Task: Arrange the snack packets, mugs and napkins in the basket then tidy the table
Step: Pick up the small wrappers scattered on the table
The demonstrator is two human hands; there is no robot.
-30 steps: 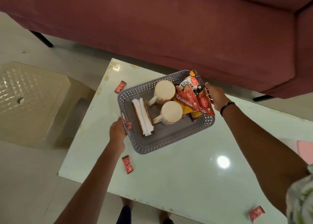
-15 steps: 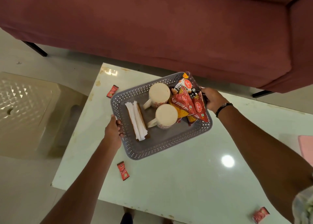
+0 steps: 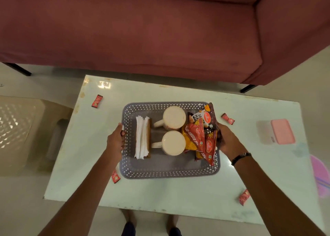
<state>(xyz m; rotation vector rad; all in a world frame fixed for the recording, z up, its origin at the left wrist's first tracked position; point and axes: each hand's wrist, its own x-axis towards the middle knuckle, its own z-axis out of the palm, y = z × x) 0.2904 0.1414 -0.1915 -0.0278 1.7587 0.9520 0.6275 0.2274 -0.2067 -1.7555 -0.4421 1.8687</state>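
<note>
Grey perforated plastic basket (image 3: pixel 169 171) sits mid-worktop (image 3: pixel 178 191), long axis running 9-to-3 o'clock across the pale glossy top. Loaded: napkins (image 3: pixel 142 137) stacked on edge at the 9 o'clock end, two mugs (image 3: pixel 174 130) in the centre, snack packets (image 3: pixel 201 137) piled at the 3 o'clock end, spilling over the rim.

Left hand (image 3: pixel 116 141) grips the basket's 9 o'clock short wall, fingers curled over the rim. Right hand (image 3: pixel 226 141) is at the 3 o'clock short wall, fingers wrapped toward the rim behind the packets; whether it pinches the rim or the packets, can't tell. Both forearms reach in from 6 o'clock, wrists roughly level, basket square between them.

Key relation: the basket lies directly between both hands, each equally near. Looks like the packing is done and what's left is tidying.

Loose small red sachets on the worktop: one at 10 o'clock (image 3: pixel 97 101), one at 7 o'clock just beside the basket corner (image 3: pixel 115 177), one at 2 o'clock (image 3: pixel 227 118), one at 5 o'clock (image 3: pixel 244 197). The left hand is nearer the 7 o'clock one, the right nearer the 2 o'clock one. Pink-lidded box (image 3: pixel 282 131) at 3 o'clock.
</note>
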